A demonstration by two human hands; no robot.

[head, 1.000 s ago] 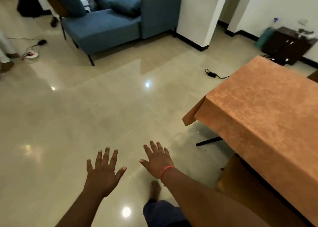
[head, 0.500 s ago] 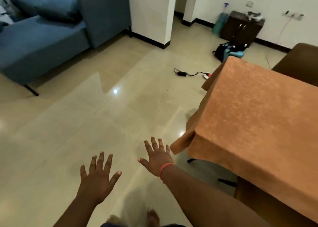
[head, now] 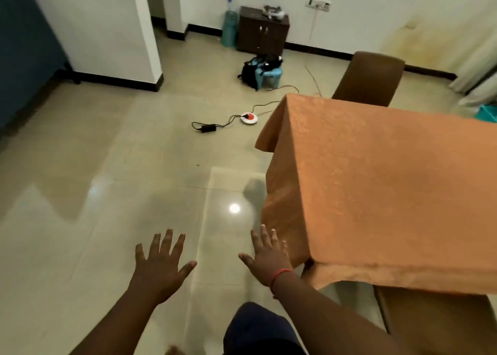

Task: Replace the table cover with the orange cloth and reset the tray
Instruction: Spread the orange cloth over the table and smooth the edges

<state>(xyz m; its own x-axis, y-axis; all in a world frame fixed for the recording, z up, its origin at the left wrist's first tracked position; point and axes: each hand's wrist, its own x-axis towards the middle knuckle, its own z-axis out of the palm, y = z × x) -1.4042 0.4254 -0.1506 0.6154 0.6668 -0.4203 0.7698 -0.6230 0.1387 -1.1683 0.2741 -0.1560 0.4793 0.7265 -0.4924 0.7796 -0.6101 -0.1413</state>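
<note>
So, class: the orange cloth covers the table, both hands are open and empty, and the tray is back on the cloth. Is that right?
Not quite. The head view shows the orange cloth bare, no tray in sight. The left hand and right hand are open and empty, as stated.

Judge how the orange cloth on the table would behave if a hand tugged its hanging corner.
The orange cloth looks floppy: it drapes over the table edges and folds at the near corner. It would probably slide easily, since nothing is seen resting on it to weigh it down. Both the left hand and right hand are spread and empty, so it is ungripped.
</note>
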